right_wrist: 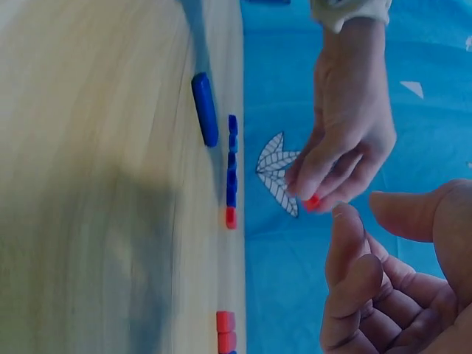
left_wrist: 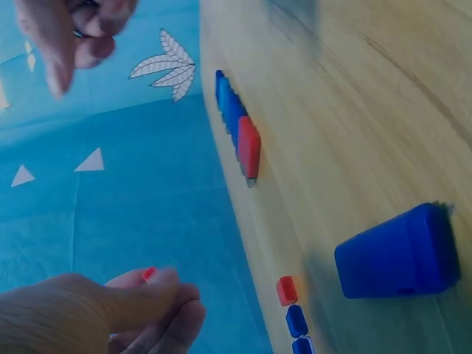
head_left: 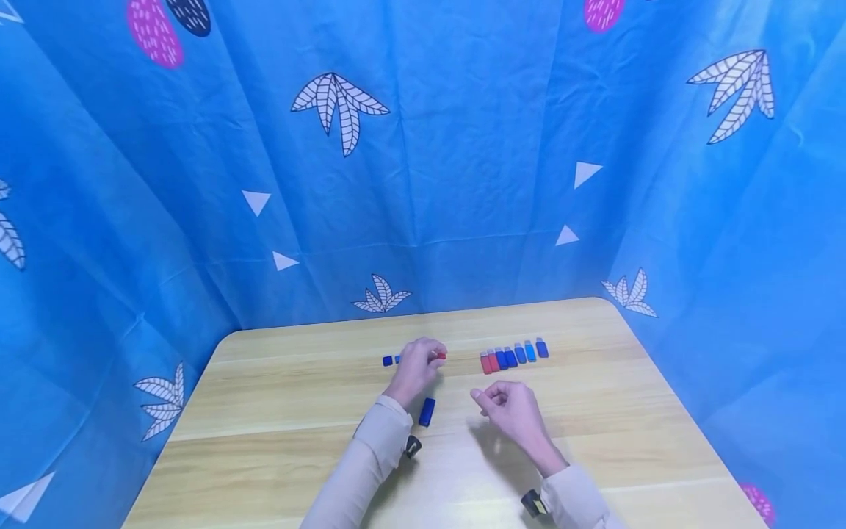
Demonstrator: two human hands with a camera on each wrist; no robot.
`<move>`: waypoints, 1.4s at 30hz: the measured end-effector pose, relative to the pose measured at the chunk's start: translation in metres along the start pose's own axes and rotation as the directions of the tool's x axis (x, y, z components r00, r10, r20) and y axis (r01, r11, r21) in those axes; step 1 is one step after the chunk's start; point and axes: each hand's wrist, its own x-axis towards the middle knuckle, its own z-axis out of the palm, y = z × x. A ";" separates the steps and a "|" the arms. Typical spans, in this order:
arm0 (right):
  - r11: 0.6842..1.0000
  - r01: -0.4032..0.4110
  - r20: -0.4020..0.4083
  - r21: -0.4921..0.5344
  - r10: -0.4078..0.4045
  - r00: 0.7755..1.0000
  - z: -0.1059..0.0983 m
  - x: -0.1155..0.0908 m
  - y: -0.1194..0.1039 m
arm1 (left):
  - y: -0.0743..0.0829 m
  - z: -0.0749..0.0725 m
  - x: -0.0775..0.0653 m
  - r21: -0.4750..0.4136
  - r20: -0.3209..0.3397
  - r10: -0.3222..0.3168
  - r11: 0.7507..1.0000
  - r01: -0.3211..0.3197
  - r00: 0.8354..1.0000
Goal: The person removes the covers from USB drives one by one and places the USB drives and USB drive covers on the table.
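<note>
My left hand pinches a small red USB stick cap between thumb and fingertips, above the back part of the table. Beneath it a row of small caps lies on the table, with a red cap at one end and blue caps beyond; the hand hides part of this row in the head view. My right hand hovers to the right, fingers loosely bent, thumb apart, holding nothing. Behind it stands a slanting row of uncapped USB sticks, red ones at the left and blue ones at the right.
A larger dark blue USB stick lies alone beside my left forearm. The wooden table has a patterned blue curtain along its back and sides. Dark wrist devices hang at both sleeves.
</note>
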 end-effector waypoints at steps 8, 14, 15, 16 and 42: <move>0.998 0.058 0.022 -0.013 -0.058 0.998 -0.001 -0.012 -0.007 | -0.001 0.010 0.017 0.097 0.030 -0.006 0.995 0.003 1.000; 0.993 0.115 0.064 0.012 -0.116 0.991 0.000 -0.019 -0.010 | -0.001 0.015 0.032 0.162 0.049 0.013 0.987 -0.021 0.999; 0.992 0.122 0.071 0.014 -0.123 0.990 0.000 -0.021 -0.011 | -0.001 0.016 0.034 0.167 0.052 0.023 0.985 -0.031 0.998; 0.993 0.120 0.079 0.012 -0.121 0.989 0.000 -0.022 -0.011 | -0.001 0.017 0.035 0.169 0.057 0.026 0.985 -0.036 0.998; 0.982 0.187 0.136 0.007 -0.186 0.973 -0.004 -0.043 -0.001 | -0.020 0.041 0.049 0.226 0.183 -0.074 0.974 0.031 0.980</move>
